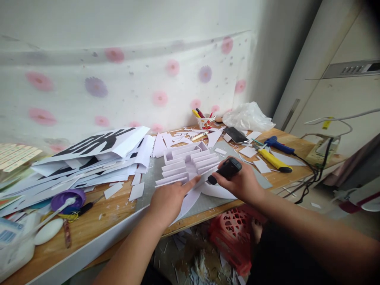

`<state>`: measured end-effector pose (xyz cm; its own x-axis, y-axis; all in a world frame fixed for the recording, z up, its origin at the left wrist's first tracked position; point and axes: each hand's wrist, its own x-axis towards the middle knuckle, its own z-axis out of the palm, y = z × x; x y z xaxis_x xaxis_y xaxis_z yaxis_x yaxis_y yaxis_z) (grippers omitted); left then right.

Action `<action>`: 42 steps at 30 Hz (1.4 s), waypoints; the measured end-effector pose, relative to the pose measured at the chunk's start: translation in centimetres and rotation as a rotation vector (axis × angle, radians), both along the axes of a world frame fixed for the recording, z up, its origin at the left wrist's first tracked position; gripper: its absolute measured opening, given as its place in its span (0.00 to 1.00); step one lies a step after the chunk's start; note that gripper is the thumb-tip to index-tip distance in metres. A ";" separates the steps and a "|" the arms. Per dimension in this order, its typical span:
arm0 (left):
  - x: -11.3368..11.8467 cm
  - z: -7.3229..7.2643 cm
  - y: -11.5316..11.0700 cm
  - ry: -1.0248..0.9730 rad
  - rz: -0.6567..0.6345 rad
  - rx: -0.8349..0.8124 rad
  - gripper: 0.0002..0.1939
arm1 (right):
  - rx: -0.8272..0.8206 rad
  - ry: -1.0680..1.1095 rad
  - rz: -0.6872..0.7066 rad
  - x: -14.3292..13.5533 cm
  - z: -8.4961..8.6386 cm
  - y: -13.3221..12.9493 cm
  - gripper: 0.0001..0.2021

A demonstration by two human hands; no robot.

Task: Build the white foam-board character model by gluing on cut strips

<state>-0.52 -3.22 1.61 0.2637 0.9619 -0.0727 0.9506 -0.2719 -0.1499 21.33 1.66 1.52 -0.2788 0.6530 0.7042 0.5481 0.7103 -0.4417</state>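
Note:
My right hand (242, 183) is closed around a thick black hand tool (227, 169), its front end down at the near side of a white board model (192, 162). The tool's working tip is too small to make out. My left hand (170, 200) lies at the model's near left, index finger stretched out and touching its white board close to the tool. Rows of thin upright white strips and a box-like frame make up the model. Curved white pieces (218, 190) spread along its near edge. Beneath everything lies a grey cutting mat (148, 194).
On the right lie a yellow-handled cutter (273, 159), a blue glue gun (279, 145) with black cables, and a phone (236, 135). Stacked white sheets (97, 154), a purple bowl (63, 196) and a bottle (18, 241) stand left. A red plastic stool (231, 237) is below the table.

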 end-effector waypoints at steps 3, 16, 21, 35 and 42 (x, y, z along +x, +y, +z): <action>-0.1 0.0 0.1 -0.013 -0.007 0.002 0.40 | 0.047 -0.005 -0.040 -0.1 0.0 -0.1 0.07; -0.2 -0.4 0.2 -0.003 0.000 0.007 0.36 | 0.222 0.008 -0.065 -0.1 1.9 -1.0 0.07; 0.1 -0.1 0.1 -0.007 0.038 -0.031 0.37 | 0.326 0.197 -0.055 1.8 3.9 -0.6 0.08; 1.9 5.3 -5.9 -0.111 0.063 -0.029 0.42 | 0.104 -0.394 0.046 9.9 -3.7 8.0 0.10; 3.4 7.5 -7.0 -0.146 0.077 0.019 0.44 | 0.374 -0.061 -0.252 10.9 0.8 3.7 0.19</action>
